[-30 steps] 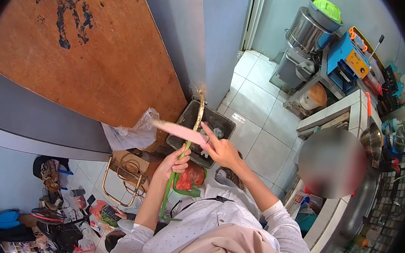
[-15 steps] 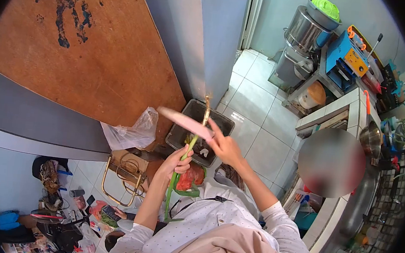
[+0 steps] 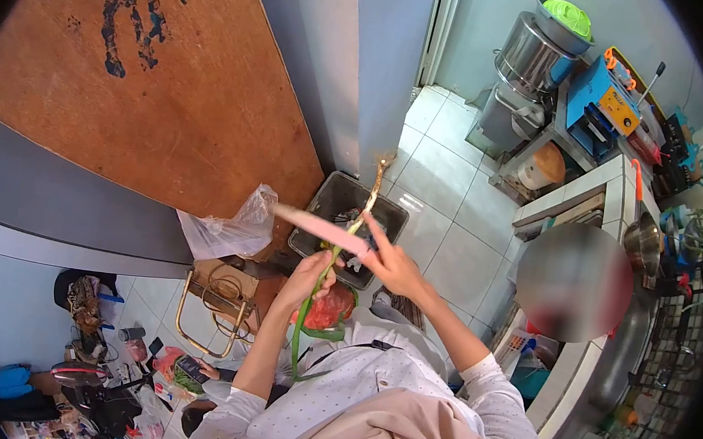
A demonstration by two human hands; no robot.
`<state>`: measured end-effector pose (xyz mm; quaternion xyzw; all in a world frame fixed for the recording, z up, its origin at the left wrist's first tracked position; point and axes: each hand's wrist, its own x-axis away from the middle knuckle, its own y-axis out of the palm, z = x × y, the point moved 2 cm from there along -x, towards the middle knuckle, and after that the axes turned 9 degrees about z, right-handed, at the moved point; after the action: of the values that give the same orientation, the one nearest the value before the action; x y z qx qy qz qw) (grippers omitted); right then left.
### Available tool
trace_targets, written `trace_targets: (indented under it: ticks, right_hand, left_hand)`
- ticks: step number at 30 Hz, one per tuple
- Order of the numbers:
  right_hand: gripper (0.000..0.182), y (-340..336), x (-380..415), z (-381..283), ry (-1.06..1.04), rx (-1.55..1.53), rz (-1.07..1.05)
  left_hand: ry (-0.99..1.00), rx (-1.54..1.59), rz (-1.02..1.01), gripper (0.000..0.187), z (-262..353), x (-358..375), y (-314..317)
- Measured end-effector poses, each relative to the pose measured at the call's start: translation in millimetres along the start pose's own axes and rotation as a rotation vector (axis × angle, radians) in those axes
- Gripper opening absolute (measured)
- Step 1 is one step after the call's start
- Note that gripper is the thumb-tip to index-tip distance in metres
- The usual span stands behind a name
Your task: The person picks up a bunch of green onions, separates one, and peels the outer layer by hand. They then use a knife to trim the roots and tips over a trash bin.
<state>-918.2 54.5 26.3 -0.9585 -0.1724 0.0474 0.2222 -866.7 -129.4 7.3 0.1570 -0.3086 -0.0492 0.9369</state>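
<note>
A long scallion [image 3: 305, 320] with a white stem and brown roots at its top end is held over a dark grey bin [image 3: 397, 228]. My left hand [image 3: 308, 278] is closed round its green part. In my right hand [image 3: 396, 267] is a pink knife [image 3: 321, 228], its blade pointing left and crossing the stem. The right index finger reaches up along the white stem. Below the left hand, a red plastic bag [image 3: 334, 306] shows behind the green leaves.
A clear plastic bag [image 3: 238, 230] hangs by the brown board [image 3: 169, 103]. On the right is a tiled counter [image 3: 566, 397] with a blurred round area. Another person's hand [image 3: 209, 370] holds a phone at lower left.
The scallion's root end has swung to the right and slightly up. Both hands have shifted slightly, the right one to the right and down, with the knife still across the stem.
</note>
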Motion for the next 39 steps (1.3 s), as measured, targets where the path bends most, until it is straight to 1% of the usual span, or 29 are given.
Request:
trace_targets:
  ticks: [2, 3, 4, 6, 7, 9, 10, 12, 14, 16, 17, 18, 19, 20, 21, 22, 24, 25, 26, 28, 29, 30, 32, 33, 34, 36, 37, 39]
  right_hand:
    - [0.067, 3.1, 3.1, -9.3, 0.04, 0.101, -0.141]
    - [0.07, 6.2, 2.6, -7.9, -0.009, 0.067, -0.107]
    - [0.07, 8.9, 3.5, -7.1, -0.012, 0.065, -0.11]
    - [0.069, 10.4, 5.8, -7.6, -0.003, 0.059, -0.127]
    - [0.069, 11.1, 7.0, -6.1, -0.001, 0.06, -0.126]
    - [0.067, 11.8, 7.7, -3.4, -0.082, 0.182, -0.03]
    - [0.067, 9.9, 5.1, -2.2, -0.083, 0.183, -0.031]
    - [0.066, 0.7, -2.7, 2.9, 0.09, 0.006, 0.101]
    - [0.066, 0.7, -0.2, -0.8, 0.096, 0.007, 0.107]
    - [0.065, 8.7, 8.8, -5.1, -0.046, 0.158, -0.035]
    - [0.064, 10.0, 14.2, -8.1, -0.066, 0.24, -0.096]
    - [0.064, 9.7, 13.4, -4.9, -0.067, 0.241, -0.094]
    - [0.064, 8.1, 10.5, 1.5, -0.024, 0.194, -0.021]
    - [0.063, 5.5, 7.1, 5.3, 0.016, 0.147, 0.049]
    - [0.064, -0.3, 3.1, 1.5, 0.056, 0.032, 0.098]
    - [0.064, 0.2, 3.6, 0.0, 0.054, 0.031, 0.095]
    - [0.065, 4.0, 7.7, -2.6, 0.04, 0.058, 0.046]
    - [0.065, 8.7, 13.1, -6.5, -0.013, 0.122, -0.013]
    - [0.065, 9.9, 16.4, -8.0, -0.012, 0.123, -0.009]
    - [0.064, 13.1, 20.5, -10.0, -0.075, 0.273, -0.111]
    - [0.065, 13.0, 15.8, -6.4, -0.071, 0.189, -0.039]
    - [0.065, 11.9, 10.9, -4.1, -0.072, 0.188, -0.04]
    - [0.065, 6.4, 5.8, 2.8, 0.105, 0.066, 0.035]
    - [0.065, 7.9, 8.8, 0.3, 0.047, 0.04, 0.063]
    - [0.065, 11.2, 13.2, -2.2, 0.048, 0.038, 0.062]
    - [0.066, 18.5, 23.7, -9.5, -0.001, 0.087, -0.1]
    - [0.066, 18.5, 26.8, -13.2, -0.014, 0.108, -0.145]
    - [0.066, 13.7, 22.8, -10.7, 0.012, 0.095, -0.12]
  left_hand:
    - [0.039, -0.087, 0.14, 0.03, 10.3, 4.6, 4.9]
    - [0.098, -0.122, 0.136, 0.028, 6.8, -0.3, -0.4]
    - [0.098, -0.122, 0.141, 0.028, 2.3, -3.3, -4.6]
    - [0.222, -0.083, 0.143, 0.026, -0.7, -7.3, -6.7]
    - [0.22, -0.083, 0.141, 0.026, -0.4, -7.5, -7.6]
    - [0.053, 0.023, 0.173, 0.024, -0.2, -5.6, -10.8]
    - [0.053, 0.024, 0.174, 0.024, 0.0, -3.5, -8.4]
    - [0.153, -0.015, 0.188, 0.024, 1.8, 1.0, 1.0]
    - [0.165, -0.044, 0.203, 0.024, 1.0, 0.8, 3.1]
    - [0.249, -0.131, 0.255, 0.025, -3.5, -2.7, 0.6]
    - [0.249, -0.132, 0.251, 0.025, -8.0, -5.3, -0.8]
    - [0.359, -0.269, 0.312, 0.026, -7.9, -5.7, -2.1]
    - [0.469, -0.406, 0.374, 0.026, -6.9, -5.2, -3.4]
    - [0.472, -0.405, 0.378, 0.026, -8.3, -5.1, -3.5]
    - [0.553, -0.47, 0.439, 0.026, -3.6, -0.6, 1.4]
    - [0.633, -0.534, 0.5, 0.026, 0.2, 3.2, 5.9]
    - [0.649, -0.518, 0.525, 0.023, -1.9, 4.0, 5.7]
    - [0.716, -0.596, 0.54, 0.023, -6.2, 2.3, 2.1]
    - [0.786, -0.674, 0.552, 0.023, -8.7, 0.8, 0.9]
    - [0.794, -0.701, 0.577, 0.022, -3.8, 4.4, 6.2]
    - [0.8, -0.728, 0.608, 0.022, -0.3, 7.3, 8.7]
    - [0.8, -0.729, 0.61, 0.022, 2.9, 9.7, 12.1]
    - [0.761, -0.662, 0.676, 0.018, 5.6, 12.8, 18.2]
    - [0.777, -0.659, 0.681, 0.019, 3.8, 11.7, 18.6]
    - [0.775, -0.662, 0.681, 0.019, 2.0, 11.5, 15.1]
    - [0.605, -0.686, 0.599, 0.026, -5.9, 7.5, 7.3]
    - [0.606, -0.685, 0.596, 0.026, -10.8, 3.5, 5.7]
    - [0.755, -0.65, 0.586, 0.023, -12.6, 1.3, 4.8]
